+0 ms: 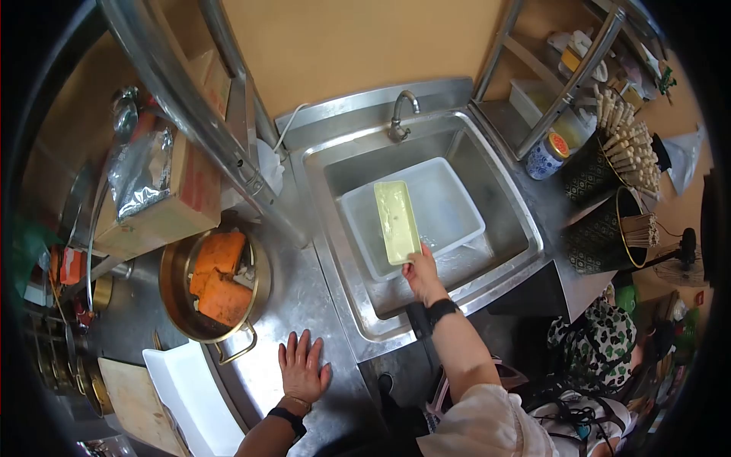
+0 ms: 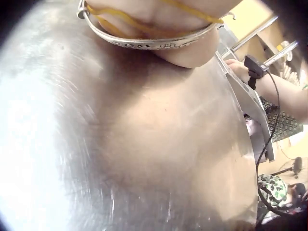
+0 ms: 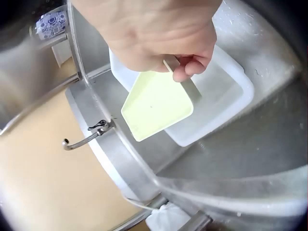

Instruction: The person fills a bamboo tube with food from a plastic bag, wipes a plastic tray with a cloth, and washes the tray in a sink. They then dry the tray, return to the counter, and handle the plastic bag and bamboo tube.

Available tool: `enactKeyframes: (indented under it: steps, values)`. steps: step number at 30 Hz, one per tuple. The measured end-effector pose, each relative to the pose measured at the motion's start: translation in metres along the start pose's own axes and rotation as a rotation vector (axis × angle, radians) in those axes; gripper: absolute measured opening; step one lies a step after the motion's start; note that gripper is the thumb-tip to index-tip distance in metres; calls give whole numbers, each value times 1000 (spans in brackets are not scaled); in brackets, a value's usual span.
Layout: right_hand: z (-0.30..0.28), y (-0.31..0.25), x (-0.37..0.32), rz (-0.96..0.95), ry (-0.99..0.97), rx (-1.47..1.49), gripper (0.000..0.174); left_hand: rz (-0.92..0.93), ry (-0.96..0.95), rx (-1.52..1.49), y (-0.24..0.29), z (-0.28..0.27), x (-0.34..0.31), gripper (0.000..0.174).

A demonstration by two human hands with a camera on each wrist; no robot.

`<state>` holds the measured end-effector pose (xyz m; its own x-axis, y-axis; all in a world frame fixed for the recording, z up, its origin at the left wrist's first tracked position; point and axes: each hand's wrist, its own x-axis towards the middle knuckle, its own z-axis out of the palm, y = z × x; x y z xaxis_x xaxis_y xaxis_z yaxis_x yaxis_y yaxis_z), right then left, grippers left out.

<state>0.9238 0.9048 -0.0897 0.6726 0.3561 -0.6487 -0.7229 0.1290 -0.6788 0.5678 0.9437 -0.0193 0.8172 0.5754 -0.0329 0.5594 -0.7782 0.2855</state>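
Observation:
My right hand pinches the near end of a long, shallow, pale green tray. In the right wrist view, thumb and fingers curl over the rim of the green tray. Beneath it, a white translucent tub sits in the steel sink. My left hand rests flat on the steel counter left of the sink, fingers spread, with nothing in it. Only its wrist, with a bracelet, shows in the left wrist view.
A faucet rises behind the sink. Left stands a brass pot with orange blocks, near a white tray and a cutting board. Dark patterned containers with sticks and a blue-white jar stand right. A shelf post leans over the counter.

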Motion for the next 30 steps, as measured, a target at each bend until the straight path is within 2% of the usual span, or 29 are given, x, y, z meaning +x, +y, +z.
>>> enactKeyframes:
  steps: [2, 5, 8, 9, 11, 12, 14, 17, 18, 19, 21, 22, 23, 25, 27, 30]
  values:
    - [0, -7, -12, 24, -38, 61, 58, 10, 13, -10, -1, 1, 1, 60]
    - [-1, -16, -14, -83, -42, 56, 56, 17, 16, -32, 1, 1, -2, 60]
    - [0, -34, 2, -432, 49, -318, 47, 22, 30, -24, -1, 1, -2, 60]
    - [-8, -43, 4, -436, 50, -323, 47, 22, 33, -30, -2, 1, -2, 60]
    - [-20, -74, -10, -1526, 254, -1103, 45, 13, 21, -28, -1, 1, -1, 61]
    - [-23, -90, -21, -1528, 256, -1110, 45, 16, 22, -24, 0, -1, -1, 61]
    - [-17, -129, -56, -1640, 104, -1439, 43, 21, 26, -26, -1, 1, -2, 61]
    - [-8, -169, -93, -1766, 85, -1604, 40, 28, 38, -29, -1, 0, -1, 61]
    - [-6, -178, -104, -1802, 93, -1577, 44, 26, 38, -30, -1, 1, -1, 61]
    - [-5, -182, -106, -1804, 98, -1579, 44, 25, 36, -30, -1, 1, -2, 61]
    - [-9, -189, -109, -1838, 174, -1279, 50, 30, 34, -31, -2, 1, -2, 62]
    - [-15, -188, -106, -1710, 82, -1096, 49, 29, 32, -29, -2, 1, -2, 63]
    - [-20, -184, -104, -1712, 91, -1099, 49, 37, 33, -32, -1, 2, -2, 63]
    - [-27, -172, -104, -723, -186, -431, 48, 38, 42, -43, -2, 2, -2, 63]
    - [-29, -165, -108, -682, -207, -343, 46, 45, 45, -35, -3, 3, -2, 63]
    - [-37, -154, -107, -508, -352, -231, 47, 49, 49, -25, -3, 3, -3, 62]
